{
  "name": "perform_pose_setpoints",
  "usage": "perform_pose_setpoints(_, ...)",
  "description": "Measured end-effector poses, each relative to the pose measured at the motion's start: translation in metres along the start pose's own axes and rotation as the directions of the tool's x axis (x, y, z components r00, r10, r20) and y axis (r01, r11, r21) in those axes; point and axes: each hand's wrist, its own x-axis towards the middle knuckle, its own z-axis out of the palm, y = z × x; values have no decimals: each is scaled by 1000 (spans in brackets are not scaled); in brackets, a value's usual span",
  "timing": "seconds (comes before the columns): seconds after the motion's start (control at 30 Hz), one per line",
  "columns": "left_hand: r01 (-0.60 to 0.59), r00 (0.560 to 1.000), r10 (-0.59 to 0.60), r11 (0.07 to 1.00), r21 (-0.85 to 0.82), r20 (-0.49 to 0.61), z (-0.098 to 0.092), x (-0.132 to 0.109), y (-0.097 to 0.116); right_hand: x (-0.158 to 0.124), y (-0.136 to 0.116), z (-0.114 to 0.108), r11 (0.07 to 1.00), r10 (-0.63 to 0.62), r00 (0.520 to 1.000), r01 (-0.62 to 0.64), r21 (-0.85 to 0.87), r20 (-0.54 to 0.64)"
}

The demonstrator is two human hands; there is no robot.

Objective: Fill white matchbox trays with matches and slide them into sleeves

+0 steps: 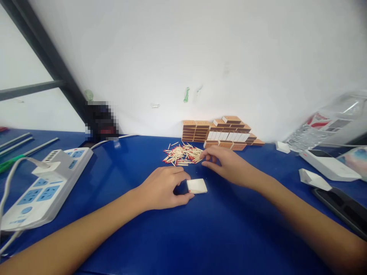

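A small white matchbox tray (197, 186) lies on the blue table, with a little red and pale wood showing inside it. My left hand (168, 187) holds its left end between thumb and fingers. Behind it is a loose pile of red-tipped matches (183, 153). At the pile's right edge is my right hand (219, 162), its fingers bent and thumb apart from them; whether a match is between the fingertips is too small to tell. Brown matchboxes (195, 131) are stacked against the wall, with a row of white trays (228, 136) among them.
On the left are a power strip (61, 183) with cables and a green-handled tool (11, 163). To the right lie a clear plastic bottle (318, 124), a white device (329, 165), folded white paper (314, 179) and a dark phone (341, 206). A white wall (143, 57) rises behind.
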Motion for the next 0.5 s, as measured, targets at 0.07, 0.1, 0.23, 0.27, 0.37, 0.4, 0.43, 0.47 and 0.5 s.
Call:
perform_pose_setpoints(0.07, 3, 1000, -3, 1000, 4, -3, 0, 0, -2, 14, 17, 2, 999, -11, 1000, 12, -42, 21)
perform_pose_setpoints(0.1, 2, 1000, -2, 1000, 14, -7, 0, 0, -3, 19, 23, 4, 999, -16, 999, 17, -45, 36)
perform_pose_setpoints(0.23, -17, 1000, 18, 998, 63, -13, -1, 1, -5, 26, 32, 8, 999, 3, 998, 0, -36, 63)
perform_pose_setpoints(0.27, -21, 1000, 22, 997, 69, -11, -1, 1, -5, 25, 31, 8, 999, 7, 998, -4, -38, 69)
perform_pose_setpoints(0.37, -26, 1000, 27, 996, 81, -12, -2, 1, -5, 19, 29, 5, 999, 12, 996, -8, -48, 92)
perform_pose_setpoints(0.4, -28, 999, 29, 996, 84, -14, -2, 2, -5, 18, 29, 3, 999, 13, 995, -8, -52, 95)
perform_pose_setpoints(0.43, -29, 999, 30, 996, 87, -15, -2, 2, -5, 16, 28, 2, 998, 14, 995, -9, -55, 97)
perform_pose_setpoints(0.47, -31, 999, 32, 995, 90, -15, -2, 2, -5, 15, 28, 2, 998, 16, 995, -11, -57, 98)
perform_pose_setpoints(0.5, -32, 999, 33, 995, 93, -14, -2, 2, -5, 14, 27, 2, 998, 19, 995, -13, -58, 100)
